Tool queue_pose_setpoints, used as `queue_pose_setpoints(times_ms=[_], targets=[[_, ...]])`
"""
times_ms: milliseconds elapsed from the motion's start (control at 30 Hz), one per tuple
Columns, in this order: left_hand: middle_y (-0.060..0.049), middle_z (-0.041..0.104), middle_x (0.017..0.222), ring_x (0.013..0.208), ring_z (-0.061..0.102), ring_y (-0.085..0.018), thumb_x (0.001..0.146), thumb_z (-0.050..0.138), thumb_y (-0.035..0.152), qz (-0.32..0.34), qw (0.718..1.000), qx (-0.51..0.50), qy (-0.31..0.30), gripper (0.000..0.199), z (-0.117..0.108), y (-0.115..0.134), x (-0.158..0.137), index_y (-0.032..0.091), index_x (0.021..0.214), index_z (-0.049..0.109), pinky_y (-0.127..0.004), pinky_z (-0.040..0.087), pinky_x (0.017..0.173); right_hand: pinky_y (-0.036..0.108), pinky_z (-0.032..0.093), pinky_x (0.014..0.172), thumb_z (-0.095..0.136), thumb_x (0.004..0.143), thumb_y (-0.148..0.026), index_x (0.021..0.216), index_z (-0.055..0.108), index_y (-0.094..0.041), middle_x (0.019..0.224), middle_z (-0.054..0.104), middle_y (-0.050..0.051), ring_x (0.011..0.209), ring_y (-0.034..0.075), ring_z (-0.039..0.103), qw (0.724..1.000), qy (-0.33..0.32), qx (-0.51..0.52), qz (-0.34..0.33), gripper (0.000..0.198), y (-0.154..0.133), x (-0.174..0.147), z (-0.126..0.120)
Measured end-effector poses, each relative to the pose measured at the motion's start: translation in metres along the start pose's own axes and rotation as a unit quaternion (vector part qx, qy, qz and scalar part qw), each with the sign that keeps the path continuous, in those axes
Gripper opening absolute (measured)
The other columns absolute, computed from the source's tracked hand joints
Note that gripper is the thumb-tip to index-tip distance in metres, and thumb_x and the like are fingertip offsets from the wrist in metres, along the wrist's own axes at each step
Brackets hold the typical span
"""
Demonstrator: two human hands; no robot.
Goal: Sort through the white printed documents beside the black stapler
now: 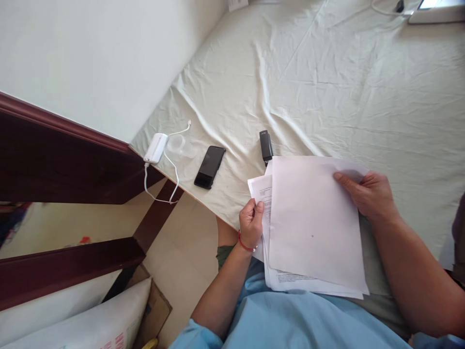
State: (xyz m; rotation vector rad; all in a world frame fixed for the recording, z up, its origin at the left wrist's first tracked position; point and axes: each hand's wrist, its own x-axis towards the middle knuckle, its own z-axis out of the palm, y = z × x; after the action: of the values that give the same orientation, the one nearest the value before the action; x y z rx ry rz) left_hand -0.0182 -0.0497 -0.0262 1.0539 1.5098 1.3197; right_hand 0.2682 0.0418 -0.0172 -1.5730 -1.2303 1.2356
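A blank white sheet of paper (pixel 314 218) lies over several printed sheets (pixel 308 281) above my lap, at the edge of the bed. My left hand (pixel 251 223), with a red bracelet at the wrist, pinches the left edge of the printed sheets. On the upper right part of the blank sheet rests the thumb of my right hand (pixel 370 194), its other fingers hidden beneath the paper. Just beyond the papers' top edge is a black stapler (pixel 266 145).
Left of the papers, a black phone (pixel 209 167) lies on the pale bedsheet (pixel 232 106). A white power adapter (pixel 156 148) with a cable sits at the bed's left corner. Dark wooden framing (pixel 65 155) and a white sack (pixel 101 317) stand lower left. A white device (pixel 438 12) is far right.
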Motion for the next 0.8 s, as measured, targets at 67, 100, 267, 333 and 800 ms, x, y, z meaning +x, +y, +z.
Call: queue_pose_setpoints(times_ms=[67,100,267,333,800], targets=[[0.002,0.056,0.071,0.067,0.049,-0.014,0.093,0.067,0.055,-0.006,1.0,0.02,0.02,0.038,-0.003,-0.003,0.001,0.02,0.078,0.06,-0.025,0.043,0.064,0.024,0.043,0.05,0.081,0.08,-0.056,0.081,0.072,-0.018,0.077,0.068,0.002,0.064,0.015,0.055,1.0,-0.004,0.019,0.003,0.039,0.002,0.0,0.0],[0.002,0.055,0.07,0.066,0.047,-0.013,0.093,0.067,0.055,-0.007,0.999,0.02,0.029,0.04,-0.004,-0.005,0.002,0.02,0.076,0.059,-0.024,0.042,0.063,0.024,0.044,0.051,0.082,0.08,-0.056,0.081,0.072,-0.018,0.077,0.068,0.002,0.064,0.015,0.055,1.0,-0.006,0.03,0.006,0.039,0.002,0.0,0.0],[0.003,0.053,0.07,0.065,0.045,-0.012,0.092,0.069,0.055,-0.006,0.999,0.006,0.04,0.041,-0.006,-0.008,0.004,0.02,0.075,0.055,-0.023,0.041,0.062,0.024,0.046,0.052,0.085,0.078,-0.052,0.083,0.075,-0.018,0.08,0.07,0.002,0.065,0.015,0.057,0.997,-0.007,0.071,0.017,0.036,0.001,0.0,0.002],[0.003,0.054,0.07,0.066,0.046,-0.012,0.092,0.068,0.055,0.0,0.999,0.013,0.036,0.041,-0.005,-0.006,0.003,0.02,0.075,0.055,-0.023,0.042,0.064,0.024,0.047,0.053,0.085,0.078,-0.051,0.083,0.075,-0.018,0.082,0.071,0.003,0.066,0.015,0.058,0.997,-0.009,0.075,0.015,0.035,-0.001,-0.001,0.002],[0.0,0.062,0.08,0.077,0.057,-0.016,0.096,0.061,0.059,0.012,1.0,0.008,0.022,0.038,-0.001,0.001,0.002,0.022,0.086,0.059,-0.027,0.049,0.076,0.024,0.042,0.049,0.078,0.084,-0.057,0.081,0.076,-0.021,0.075,0.069,0.001,0.063,0.015,0.057,0.998,-0.054,-0.007,-0.015,0.036,-0.003,-0.004,0.003]])
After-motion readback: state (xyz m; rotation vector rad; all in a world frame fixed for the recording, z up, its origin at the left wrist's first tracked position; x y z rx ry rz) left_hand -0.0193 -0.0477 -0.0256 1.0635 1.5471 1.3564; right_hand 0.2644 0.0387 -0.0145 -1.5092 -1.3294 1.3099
